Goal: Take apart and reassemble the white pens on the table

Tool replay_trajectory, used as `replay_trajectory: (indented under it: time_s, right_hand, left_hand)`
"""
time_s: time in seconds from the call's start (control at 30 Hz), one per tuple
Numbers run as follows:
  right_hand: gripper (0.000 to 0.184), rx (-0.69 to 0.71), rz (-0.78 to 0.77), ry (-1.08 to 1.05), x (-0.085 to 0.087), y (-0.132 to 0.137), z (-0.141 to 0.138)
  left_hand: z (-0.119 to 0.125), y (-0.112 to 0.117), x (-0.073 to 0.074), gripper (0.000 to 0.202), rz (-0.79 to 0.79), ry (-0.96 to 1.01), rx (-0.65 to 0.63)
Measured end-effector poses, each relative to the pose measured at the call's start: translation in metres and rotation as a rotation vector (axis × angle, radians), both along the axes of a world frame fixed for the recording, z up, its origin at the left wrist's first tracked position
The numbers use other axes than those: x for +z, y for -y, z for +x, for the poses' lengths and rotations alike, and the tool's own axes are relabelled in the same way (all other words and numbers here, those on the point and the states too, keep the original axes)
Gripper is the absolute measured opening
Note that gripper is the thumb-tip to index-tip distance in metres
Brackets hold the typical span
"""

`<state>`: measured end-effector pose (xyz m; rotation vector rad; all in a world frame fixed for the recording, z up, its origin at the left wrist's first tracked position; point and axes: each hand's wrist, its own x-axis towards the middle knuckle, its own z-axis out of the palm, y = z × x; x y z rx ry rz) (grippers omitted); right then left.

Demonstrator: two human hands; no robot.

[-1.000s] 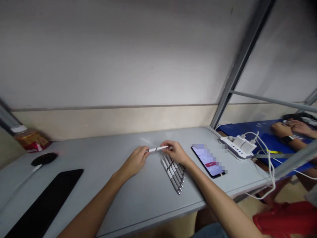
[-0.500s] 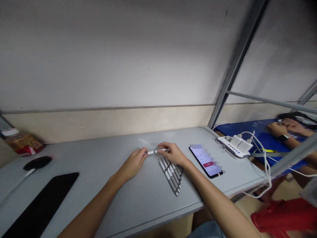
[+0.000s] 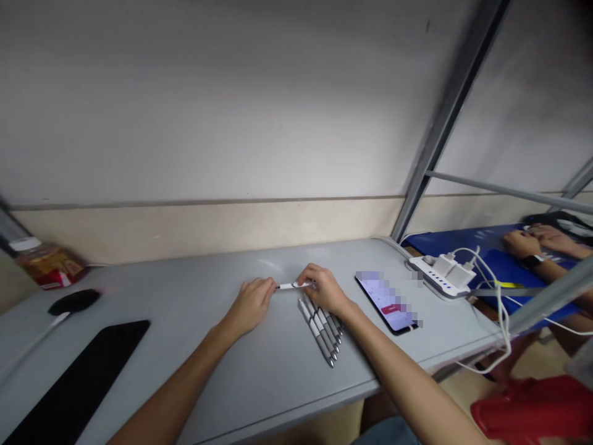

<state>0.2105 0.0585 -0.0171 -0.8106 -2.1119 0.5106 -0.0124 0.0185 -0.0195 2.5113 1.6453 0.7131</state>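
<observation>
Between my two hands, a white and dark pen [image 3: 288, 286] lies nearly level above the grey desk [image 3: 222, 383]. My left hand [image 3: 252, 303] is closed on its left end, which the fingers hide. At the other end, the fingers of my right hand [image 3: 323, 289] pinch the pen's white barrel. Just below my right hand, several white and grey pens [image 3: 322, 330] lie side by side in a slanted row, tips toward the desk's front edge. The right hand and wrist cover part of that row.
To the right are a lit phone [image 3: 386, 303] and a white power strip [image 3: 440, 278] with plugs and cables. At left sit a black mat [image 3: 83, 383], a black round pad [image 3: 74, 301] and a jar [image 3: 50, 264]. Another person's hands [image 3: 532, 240] rest over a blue table [image 3: 491, 262].
My left hand has turned slightly and its fingers have closed further over the pen's left end. My right hand has shifted a little along the pen. The row of pens stays put.
</observation>
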Motion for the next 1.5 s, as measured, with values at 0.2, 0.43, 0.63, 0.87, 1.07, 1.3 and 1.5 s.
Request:
replay_trajectory:
  time_s: [0.2, 0.43, 0.63, 0.87, 1.07, 1.3, 1.5]
  right_hand:
    - [0.031, -0.096, 0.075, 0.031, 0.001, -0.004, 0.005]
    - [0.026, -0.283, 0.117, 0.155, 0.001, -0.009, 0.015]
    - [0.024, -0.277, 0.13, 0.16, -0.002, -0.012, 0.017]
    - [0.024, -0.126, 0.128, 0.074, -0.004, -0.008, 0.008]
    - [0.019, 0.004, 0.053, 0.006, -0.004, -0.005, 0.001]
    - [0.021, 0.069, -0.201, -0.07, 0.003, -0.003, 0.001]
    - [0.026, 0.039, -0.296, -0.175, 0.008, -0.004, 0.004]
  left_hand:
    - [-0.003, -0.001, 0.005, 0.033, -0.047, 0.136, -0.035]
    - [-0.007, -0.003, 0.007, 0.034, -0.016, 0.109, 0.008]
    - [-0.01, -0.003, 0.005, 0.033, -0.012, 0.083, 0.047]
    - [-0.001, 0.0, 0.001, 0.029, -0.033, 0.073, 0.021]
    - [0.0, 0.001, -0.002, 0.033, -0.086, 0.116, -0.025]
    - [-0.003, 0.001, 0.012, 0.024, 0.017, 0.228, -0.076]
    - [-0.003, -0.004, 0.013, 0.032, -0.092, 0.511, -0.001]
